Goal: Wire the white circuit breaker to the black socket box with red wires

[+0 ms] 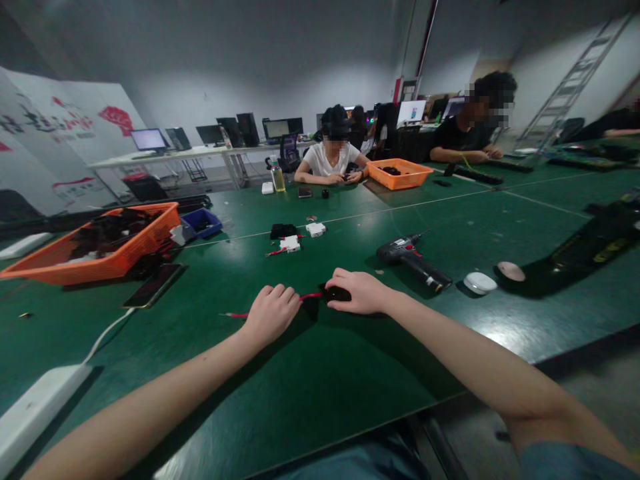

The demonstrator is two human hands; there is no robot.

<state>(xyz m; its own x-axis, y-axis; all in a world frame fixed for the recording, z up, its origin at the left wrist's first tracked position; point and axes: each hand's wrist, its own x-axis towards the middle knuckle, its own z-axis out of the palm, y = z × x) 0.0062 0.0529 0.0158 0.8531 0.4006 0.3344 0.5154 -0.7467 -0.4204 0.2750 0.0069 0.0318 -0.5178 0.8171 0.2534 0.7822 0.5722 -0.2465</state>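
Observation:
My left hand (pixel 273 313) is closed around a red cable (pixel 311 295), whose stripped end sticks out to its left. The cable runs right into a small black part (pixel 337 293), which my right hand (pixel 357 293) grips between thumb and fingers; its exact kind is partly hidden. Both hands are low over the green table (pixel 350 367). Beyond them lie a white connector block (pixel 290 244) with a red lead, a second white block (pixel 316 230) and a black piece (pixel 283 231). A power drill (pixel 413 260) rests to the right of my right hand.
At left stand an orange basket (pixel 115 250) of dark parts, a blue bin (pixel 201 223), a phone (pixel 155 285) and a white power strip (pixel 43 407). A round white lid (pixel 480 283) lies right of the drill. Across the table, people sit near another orange basket (pixel 400 175).

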